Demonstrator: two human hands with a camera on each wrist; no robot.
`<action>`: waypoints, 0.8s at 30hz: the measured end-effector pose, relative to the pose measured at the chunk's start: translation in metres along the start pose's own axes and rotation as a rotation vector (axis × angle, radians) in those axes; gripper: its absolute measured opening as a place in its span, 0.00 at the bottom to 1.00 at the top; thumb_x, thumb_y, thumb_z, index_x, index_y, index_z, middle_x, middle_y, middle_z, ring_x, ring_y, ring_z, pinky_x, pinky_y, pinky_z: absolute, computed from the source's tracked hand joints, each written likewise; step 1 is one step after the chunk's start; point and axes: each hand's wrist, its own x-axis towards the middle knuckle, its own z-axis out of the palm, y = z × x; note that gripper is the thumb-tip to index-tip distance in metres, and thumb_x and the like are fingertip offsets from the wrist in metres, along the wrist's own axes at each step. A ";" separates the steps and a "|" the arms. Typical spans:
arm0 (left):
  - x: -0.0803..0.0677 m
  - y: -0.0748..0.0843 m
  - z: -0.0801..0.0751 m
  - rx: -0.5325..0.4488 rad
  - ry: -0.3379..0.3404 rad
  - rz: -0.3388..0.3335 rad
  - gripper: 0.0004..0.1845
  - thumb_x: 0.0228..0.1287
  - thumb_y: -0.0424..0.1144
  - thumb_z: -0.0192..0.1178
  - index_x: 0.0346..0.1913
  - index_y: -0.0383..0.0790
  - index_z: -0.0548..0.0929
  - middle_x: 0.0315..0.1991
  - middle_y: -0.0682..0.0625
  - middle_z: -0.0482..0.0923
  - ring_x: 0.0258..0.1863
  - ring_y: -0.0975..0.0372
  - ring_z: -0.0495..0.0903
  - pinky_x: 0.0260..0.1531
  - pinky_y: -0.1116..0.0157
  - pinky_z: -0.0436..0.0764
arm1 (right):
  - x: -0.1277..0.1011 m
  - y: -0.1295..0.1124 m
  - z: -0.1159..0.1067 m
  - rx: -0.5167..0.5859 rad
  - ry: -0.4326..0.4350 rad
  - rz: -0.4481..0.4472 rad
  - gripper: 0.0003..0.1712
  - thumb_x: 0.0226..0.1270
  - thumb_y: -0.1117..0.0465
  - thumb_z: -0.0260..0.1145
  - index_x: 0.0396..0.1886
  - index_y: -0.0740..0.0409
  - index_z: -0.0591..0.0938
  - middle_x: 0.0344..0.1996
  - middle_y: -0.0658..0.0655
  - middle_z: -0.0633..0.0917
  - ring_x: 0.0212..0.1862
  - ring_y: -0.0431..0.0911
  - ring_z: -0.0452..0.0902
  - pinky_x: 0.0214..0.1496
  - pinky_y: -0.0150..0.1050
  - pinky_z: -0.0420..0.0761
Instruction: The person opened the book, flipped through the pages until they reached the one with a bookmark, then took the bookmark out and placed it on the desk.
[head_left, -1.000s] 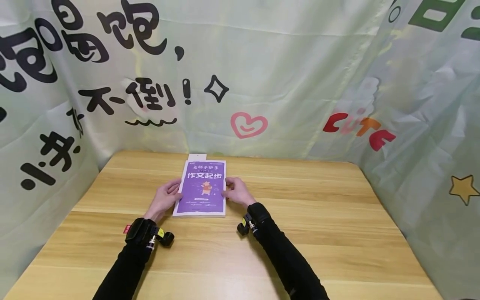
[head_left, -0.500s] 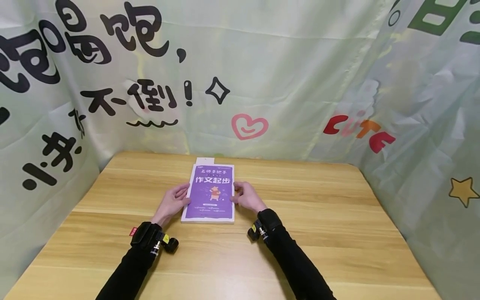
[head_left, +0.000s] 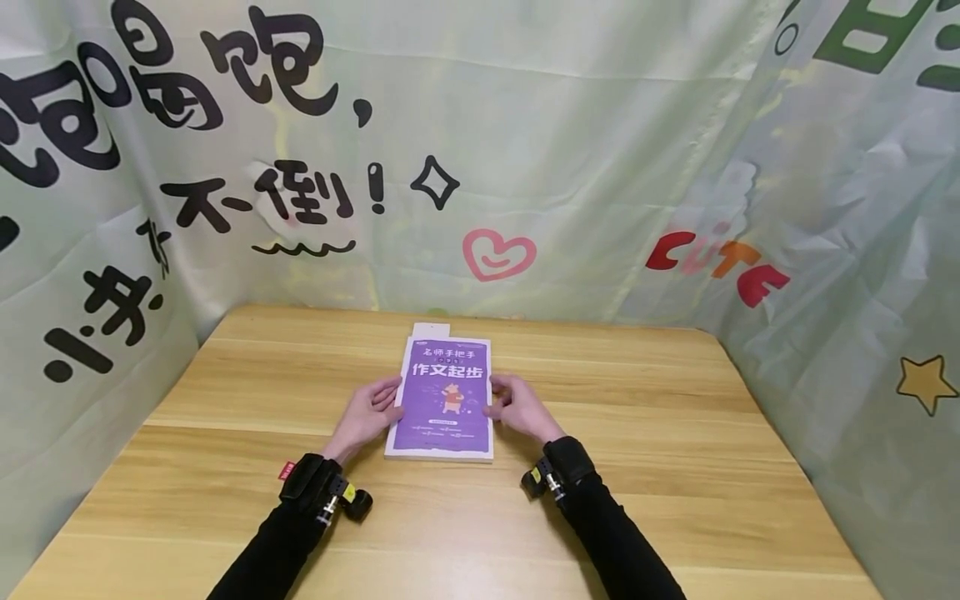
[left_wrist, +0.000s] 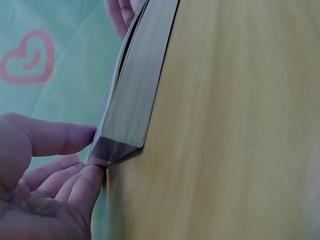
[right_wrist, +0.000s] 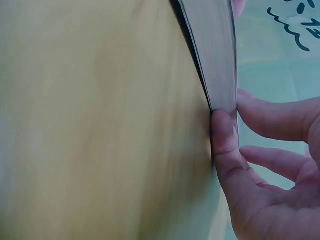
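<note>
A thick paperback book (head_left: 423, 400) with a purple cover, white lettering and a small cartoon animal lies face up, close over the wooden table. From its far edge sticks out a white tab (head_left: 431, 330). My left hand (head_left: 366, 418) pinches the book's left side, the thumb over the cover and fingers at the edge below. On the opposite side, my right hand (head_left: 523, 408) pinches the right edge between thumb and fingers. The left wrist view shows the near page block (left_wrist: 137, 90) as a thick pale band; its cover bows up slightly.
The light wooden table (head_left: 645, 467) spreads out around the book. Behind it and along both sides hangs a pale green printed cloth (head_left: 585, 150) with black lettering, a pink heart and a star. Black cameras are strapped on both wrists.
The book has slid to the right and a little toward me, with both hands moving along on its sides. Their hold on it looks the same.
</note>
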 end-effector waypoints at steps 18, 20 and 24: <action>-0.015 0.005 0.034 0.035 -0.049 0.063 0.33 0.61 0.22 0.61 0.70 0.22 0.66 0.72 0.27 0.62 0.72 0.38 0.66 0.71 0.51 0.69 | -0.033 0.022 -0.030 -0.021 0.005 -0.013 0.38 0.59 0.71 0.71 0.70 0.72 0.70 0.53 0.68 0.81 0.38 0.45 0.79 0.32 0.30 0.79; -0.017 0.005 0.037 0.031 -0.060 0.064 0.33 0.61 0.23 0.62 0.70 0.22 0.66 0.72 0.27 0.63 0.72 0.38 0.67 0.71 0.51 0.69 | -0.038 0.025 -0.032 -0.016 0.005 -0.008 0.38 0.59 0.71 0.71 0.70 0.72 0.69 0.53 0.68 0.81 0.37 0.45 0.78 0.31 0.30 0.79; -0.022 0.007 0.043 0.027 -0.088 0.068 0.34 0.60 0.24 0.64 0.70 0.22 0.66 0.72 0.27 0.63 0.71 0.38 0.67 0.70 0.51 0.69 | -0.047 0.029 -0.037 -0.005 0.007 -0.009 0.38 0.58 0.72 0.71 0.69 0.73 0.69 0.52 0.68 0.81 0.35 0.44 0.78 0.29 0.30 0.79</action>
